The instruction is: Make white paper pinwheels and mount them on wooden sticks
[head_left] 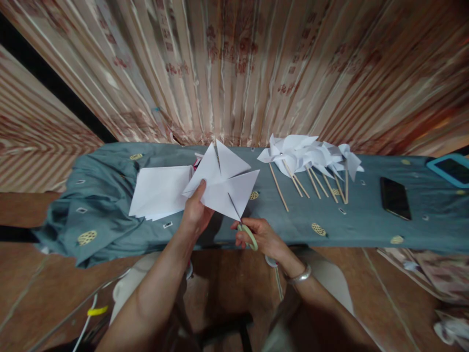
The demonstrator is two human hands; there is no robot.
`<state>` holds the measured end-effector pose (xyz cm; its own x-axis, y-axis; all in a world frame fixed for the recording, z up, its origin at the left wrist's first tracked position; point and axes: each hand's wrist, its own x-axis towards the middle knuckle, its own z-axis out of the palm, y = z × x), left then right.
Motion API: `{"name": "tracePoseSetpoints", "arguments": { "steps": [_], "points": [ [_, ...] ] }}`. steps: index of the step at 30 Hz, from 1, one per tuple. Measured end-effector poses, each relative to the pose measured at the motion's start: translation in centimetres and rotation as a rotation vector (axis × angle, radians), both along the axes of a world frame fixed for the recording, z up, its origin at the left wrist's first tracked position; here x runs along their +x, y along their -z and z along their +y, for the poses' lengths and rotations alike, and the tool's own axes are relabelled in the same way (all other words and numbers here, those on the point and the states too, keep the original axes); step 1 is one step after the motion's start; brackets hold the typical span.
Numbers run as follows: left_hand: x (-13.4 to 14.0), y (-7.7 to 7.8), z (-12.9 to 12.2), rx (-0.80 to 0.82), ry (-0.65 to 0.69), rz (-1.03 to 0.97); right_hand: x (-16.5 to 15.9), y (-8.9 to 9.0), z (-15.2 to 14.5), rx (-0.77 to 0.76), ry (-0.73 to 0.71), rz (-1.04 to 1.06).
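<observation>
Paper square (224,187), held right of paper stack (161,191): left hand (197,209) pinching its near-left edge; right hand (262,234), by its near corner, gripping scissors (252,238), blades angled far-left toward the square's middle.

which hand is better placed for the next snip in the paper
Probably the right hand: it holds the green-handled scissors, blades at a corner of the white paper, while the left hand supports that paper.
</observation>
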<state>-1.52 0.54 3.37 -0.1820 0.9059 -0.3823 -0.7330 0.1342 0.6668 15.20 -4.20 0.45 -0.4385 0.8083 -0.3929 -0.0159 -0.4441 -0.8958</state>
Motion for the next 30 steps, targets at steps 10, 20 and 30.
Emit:
{"name": "tracePoseSetpoints", "arguments": {
  "steps": [10, 20, 30],
  "points": [
    [-0.29, 0.37, 0.04, 0.026, 0.021, -0.011, -0.16, 0.28, 0.0, -0.022, 0.029, 0.006],
    [0.14, 0.69, -0.41, 0.03, 0.045, -0.008, -0.08, 0.43, 0.15, 0.051, 0.019, -0.01],
    [0.2, 0.46, -0.44, 0.015, 0.022, -0.03, -0.24, 0.79, 0.17, 0.031, 0.044, 0.004]
  ]
}}
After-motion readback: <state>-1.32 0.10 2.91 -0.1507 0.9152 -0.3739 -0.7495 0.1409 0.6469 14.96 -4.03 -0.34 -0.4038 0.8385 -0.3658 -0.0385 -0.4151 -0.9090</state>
